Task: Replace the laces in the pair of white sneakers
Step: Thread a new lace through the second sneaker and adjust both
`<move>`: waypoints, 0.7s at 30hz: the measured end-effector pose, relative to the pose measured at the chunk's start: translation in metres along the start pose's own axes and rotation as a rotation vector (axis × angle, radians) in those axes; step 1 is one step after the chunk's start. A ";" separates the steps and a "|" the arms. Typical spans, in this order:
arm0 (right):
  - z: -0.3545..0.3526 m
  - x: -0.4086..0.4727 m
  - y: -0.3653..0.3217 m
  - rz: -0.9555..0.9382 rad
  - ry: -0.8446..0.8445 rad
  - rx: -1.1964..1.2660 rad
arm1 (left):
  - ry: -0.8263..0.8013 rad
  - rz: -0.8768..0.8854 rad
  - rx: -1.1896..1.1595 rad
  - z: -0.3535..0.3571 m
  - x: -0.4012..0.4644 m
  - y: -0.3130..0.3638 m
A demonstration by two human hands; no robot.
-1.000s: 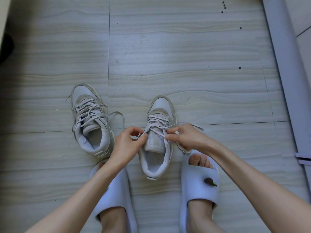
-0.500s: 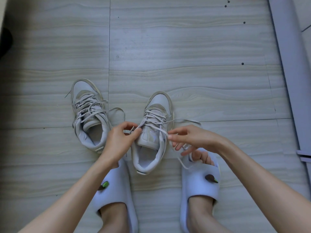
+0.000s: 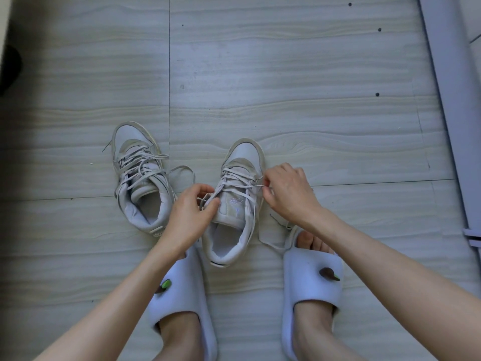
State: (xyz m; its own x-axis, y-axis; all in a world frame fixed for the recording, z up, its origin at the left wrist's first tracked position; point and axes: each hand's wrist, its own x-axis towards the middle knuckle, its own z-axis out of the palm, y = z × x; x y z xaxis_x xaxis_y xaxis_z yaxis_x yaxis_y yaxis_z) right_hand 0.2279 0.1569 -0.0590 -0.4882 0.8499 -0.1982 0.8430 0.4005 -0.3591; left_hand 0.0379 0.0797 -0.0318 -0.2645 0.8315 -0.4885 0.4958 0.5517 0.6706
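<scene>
My left hand (image 3: 188,212) pinches the lace end at the near sneaker (image 3: 235,204); my right hand (image 3: 287,194) pinches the lace (image 3: 248,186) at its right eyelets. Lace is limp, light; grip near eyelets.

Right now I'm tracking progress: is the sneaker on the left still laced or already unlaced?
Still laced, though loose. The left sneaker has lace crisscrossing its eyelets, with slack loops trailing onto the floor.

One head-worn wide-angle camera looks steeply down and forward at the floor (image 3: 286,74), close above both hands and the sneakers; the person's feet fill the near edge.
</scene>
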 end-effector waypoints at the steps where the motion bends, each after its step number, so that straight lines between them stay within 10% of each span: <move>1: 0.000 -0.002 0.002 0.017 0.024 0.012 | 0.029 0.025 0.028 0.001 -0.001 0.001; 8: -0.016 -0.024 0.026 0.073 0.218 0.068 | 0.127 0.294 0.211 0.008 0.000 0.031; 15: -0.036 -0.038 0.029 -0.072 0.438 0.062 | -0.295 0.172 0.152 0.028 -0.001 0.066; 21: -0.027 -0.039 0.010 -0.111 0.472 0.028 | -0.423 -0.179 -0.821 0.024 0.000 0.083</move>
State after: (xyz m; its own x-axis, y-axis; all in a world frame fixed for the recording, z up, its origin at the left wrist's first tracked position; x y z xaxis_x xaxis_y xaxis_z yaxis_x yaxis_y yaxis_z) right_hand 0.2611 0.1372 -0.0298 -0.4134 0.8677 0.2760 0.7819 0.4936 -0.3808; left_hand 0.0987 0.1236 0.0110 0.1218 0.7261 -0.6767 -0.3046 0.6762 0.6708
